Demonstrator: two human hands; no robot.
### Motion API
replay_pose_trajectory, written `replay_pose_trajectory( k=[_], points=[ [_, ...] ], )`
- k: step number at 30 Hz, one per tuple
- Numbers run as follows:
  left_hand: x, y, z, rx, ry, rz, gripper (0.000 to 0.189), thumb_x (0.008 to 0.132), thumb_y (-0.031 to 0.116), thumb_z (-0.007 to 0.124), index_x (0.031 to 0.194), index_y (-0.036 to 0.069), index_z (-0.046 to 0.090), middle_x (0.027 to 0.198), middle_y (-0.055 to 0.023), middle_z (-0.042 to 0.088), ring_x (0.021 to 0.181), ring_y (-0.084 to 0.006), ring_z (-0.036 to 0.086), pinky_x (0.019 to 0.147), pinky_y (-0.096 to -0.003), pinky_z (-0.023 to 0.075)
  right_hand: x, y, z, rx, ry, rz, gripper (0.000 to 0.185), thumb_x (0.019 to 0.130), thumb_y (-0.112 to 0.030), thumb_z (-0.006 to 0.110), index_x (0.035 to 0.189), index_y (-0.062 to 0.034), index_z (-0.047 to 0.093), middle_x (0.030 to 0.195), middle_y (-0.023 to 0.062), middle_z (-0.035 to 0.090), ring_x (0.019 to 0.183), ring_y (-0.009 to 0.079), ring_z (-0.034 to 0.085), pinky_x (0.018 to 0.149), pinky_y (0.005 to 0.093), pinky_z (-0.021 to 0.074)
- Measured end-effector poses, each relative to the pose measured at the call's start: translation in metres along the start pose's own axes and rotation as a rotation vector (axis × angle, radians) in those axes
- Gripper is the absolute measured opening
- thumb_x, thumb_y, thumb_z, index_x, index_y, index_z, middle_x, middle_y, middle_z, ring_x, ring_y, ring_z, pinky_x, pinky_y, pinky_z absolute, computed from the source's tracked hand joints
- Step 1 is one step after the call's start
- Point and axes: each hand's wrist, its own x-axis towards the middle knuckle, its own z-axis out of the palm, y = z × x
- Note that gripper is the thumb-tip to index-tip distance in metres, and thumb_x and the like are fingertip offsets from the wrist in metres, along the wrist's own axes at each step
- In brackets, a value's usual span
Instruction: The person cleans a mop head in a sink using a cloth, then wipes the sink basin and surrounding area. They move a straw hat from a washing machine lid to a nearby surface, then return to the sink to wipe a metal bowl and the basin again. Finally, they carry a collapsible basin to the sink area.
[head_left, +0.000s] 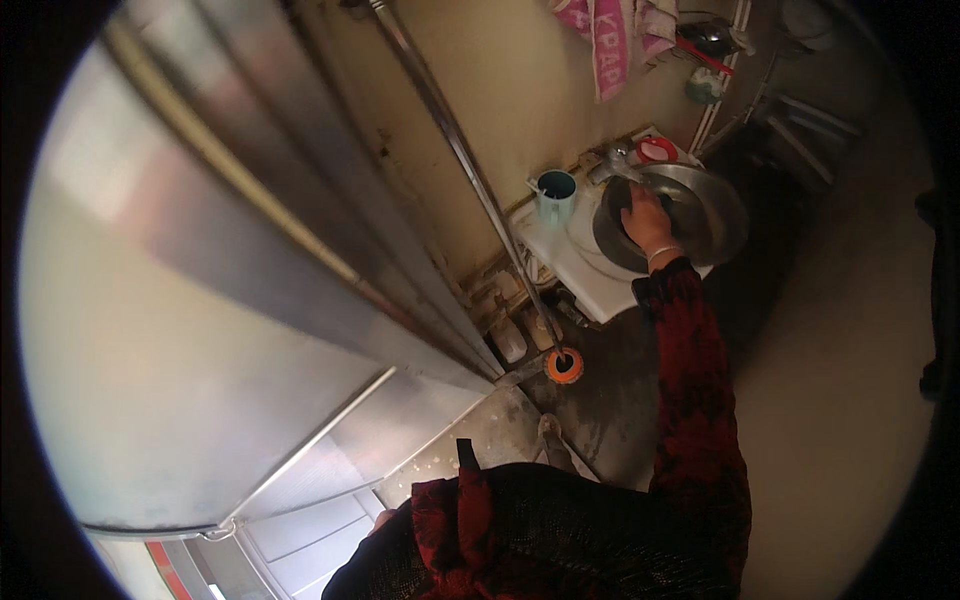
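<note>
My right hand, in a red and black sleeve with a pale band at the wrist, reaches down into a round metal basin. Its fingertips are partly hidden, and whether they grip anything is unclear. The basin sits tilted on a white washbasin, below a metal faucet. A pale teal mug stands on the washbasin's left side, with a handle-like stick at its rim. Behind the basin lies a red soap dish with a pink piece in it. Of my left hand, only a sliver shows beside my dark top.
A metal pole leans across the view, its lower end at an orange ring-shaped piece near the floor. A large glossy panel fills the left. Pink towels hang on the wall. My shoe shows below.
</note>
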Motion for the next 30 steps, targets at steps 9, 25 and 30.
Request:
replay_pose_trajectory(
  k=[9, 25, 30],
  points=[
    [0.041, 0.169, -0.023, 0.134, 0.055, 0.242, 0.03, 0.074, 0.027, 0.049, 0.096, 0.008, 0.058, 0.093, -0.0131, 0.059, 0.088, -0.0283, 0.055, 0.076, -0.0354, 0.0439, 0.111, 0.04, 0.055, -0.253, -0.163, -0.2, 0.051, 0.071, -0.009, 0.051, 0.119, -0.0006, 0.035, 0.124, 0.0193, 0.035, 0.115, 0.0316, 0.033, 0.095, 0.0348, 0.0302],
    [0.049, 0.43, -0.026, 0.208, 0.045, 1.099, 0.027, 0.078, 0.021, 0.054, 0.1, 0.005, 0.055, 0.088, -0.0171, 0.057, 0.073, -0.0315, 0.055, 0.064, -0.0361, 0.0441, 0.056, 0.1, -0.023, -0.061, 0.188, -0.058, 0.05, 0.073, -0.02, 0.058, 0.115, 0.0012, 0.041, 0.115, 0.0192, 0.043, 0.105, 0.0317, 0.043, 0.089, 0.0372, 0.0353],
    [0.055, 0.526, 0.0, -0.355, -0.225, 1.112, 0.029, 0.078, 0.012, 0.055, 0.104, 0.0, 0.05, 0.088, -0.0094, 0.057, 0.078, -0.019, 0.056, 0.066, -0.0297, 0.0448, -0.019, 0.183, -0.07, -0.023, 0.459, 0.431, 0.068, 0.072, -0.031, 0.061, 0.123, 0.0015, 0.029, 0.124, 0.0195, 0.034, 0.114, 0.0326, 0.033, 0.091, 0.0396, 0.0332]
  ],
)
